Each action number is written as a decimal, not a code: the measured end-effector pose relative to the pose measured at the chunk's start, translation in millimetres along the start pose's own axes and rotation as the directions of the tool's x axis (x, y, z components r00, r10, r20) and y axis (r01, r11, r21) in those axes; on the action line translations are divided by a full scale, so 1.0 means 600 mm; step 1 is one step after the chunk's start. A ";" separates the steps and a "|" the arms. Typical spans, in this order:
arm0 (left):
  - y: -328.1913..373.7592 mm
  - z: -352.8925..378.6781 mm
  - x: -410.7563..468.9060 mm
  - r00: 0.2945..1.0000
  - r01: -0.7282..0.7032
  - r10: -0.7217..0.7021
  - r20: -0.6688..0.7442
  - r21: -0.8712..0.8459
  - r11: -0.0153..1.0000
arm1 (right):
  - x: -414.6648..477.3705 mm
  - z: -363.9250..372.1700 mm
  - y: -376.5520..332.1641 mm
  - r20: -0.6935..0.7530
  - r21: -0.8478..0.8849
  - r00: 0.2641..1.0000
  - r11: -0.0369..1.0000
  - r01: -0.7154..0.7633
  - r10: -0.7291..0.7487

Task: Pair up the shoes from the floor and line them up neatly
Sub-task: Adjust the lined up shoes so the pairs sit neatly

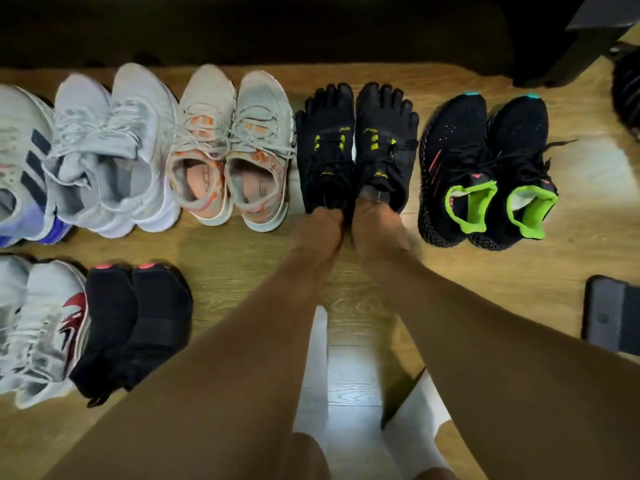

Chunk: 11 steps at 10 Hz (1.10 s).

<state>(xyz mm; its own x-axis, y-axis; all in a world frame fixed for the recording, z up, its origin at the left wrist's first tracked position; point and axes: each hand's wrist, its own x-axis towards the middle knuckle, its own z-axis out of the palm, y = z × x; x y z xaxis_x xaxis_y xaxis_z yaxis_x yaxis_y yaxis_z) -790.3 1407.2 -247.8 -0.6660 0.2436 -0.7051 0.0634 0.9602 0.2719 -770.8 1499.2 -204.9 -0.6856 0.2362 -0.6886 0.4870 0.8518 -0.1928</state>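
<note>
Where the toe shoes [327, 147] stand paired, left hand [317, 233] and right hand [377, 233] each grip one's heel.

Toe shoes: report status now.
Left hand grips left toe shoe, right hand right toe shoe, at heels. Side by side, far row. Nothing blocking.

The wooden floor [239, 261] carries a back row of pairs: grey pair [110, 150], beige-orange pair [256, 133], black toe shoes [325, 150] and green-lined black pair [453, 140]. Nearer lies a pink-tipped black pair [110, 323].
</note>
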 end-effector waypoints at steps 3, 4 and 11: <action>-0.035 -0.031 -0.063 0.964 -0.243 0.216 -0.151 -0.187 0.952 | -0.030 -0.010 -0.058 -0.127 -0.053 0.980 0.988 0.146 -0.152; -0.089 -0.081 -0.097 0.926 -0.236 0.177 -0.333 -0.146 0.961 | -0.046 -0.019 -0.120 -0.083 0.009 0.953 0.956 0.292 -0.291; -0.262 -0.117 -0.035 0.987 0.154 -0.160 -0.021 -0.170 0.973 | -0.002 0.034 -0.266 0.255 -0.177 0.948 0.954 0.240 -0.192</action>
<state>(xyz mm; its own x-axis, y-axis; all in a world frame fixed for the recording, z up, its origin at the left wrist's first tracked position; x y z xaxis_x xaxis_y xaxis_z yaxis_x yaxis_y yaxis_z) -838.1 1241.7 -229.8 -0.6830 0.0841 -0.7256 -0.1674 0.9489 0.2676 -836.7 1353.4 -187.1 -0.6051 -0.0586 -0.7940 0.2045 0.9524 -0.2261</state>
